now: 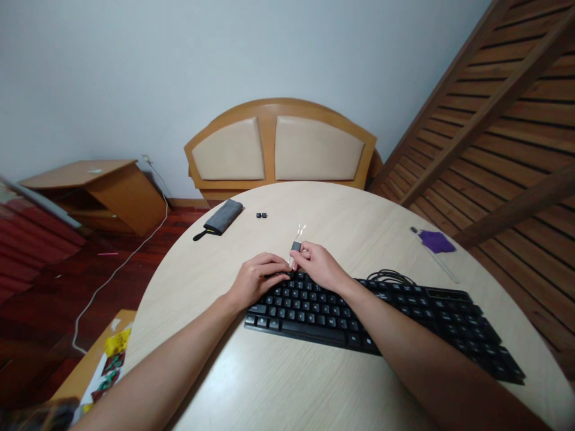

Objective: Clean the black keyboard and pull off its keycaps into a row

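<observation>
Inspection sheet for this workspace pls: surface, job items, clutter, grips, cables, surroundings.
Surface: round pale table, wood-grain top.
Job items: black keyboard on the table; grey-handled wire tool, in hand.
Clutter: grey pouch, two small black pieces, purple cloth, thin pale rod.
Grips: right grip holds the tool; left grip at the keyboard's far-left part, fingertip contact unclear.
Cables: black cable looped behind the keyboard; white cord across the floor.
Surroundings: padded headboard, wooden cabinet, slatted wooden panel.
</observation>
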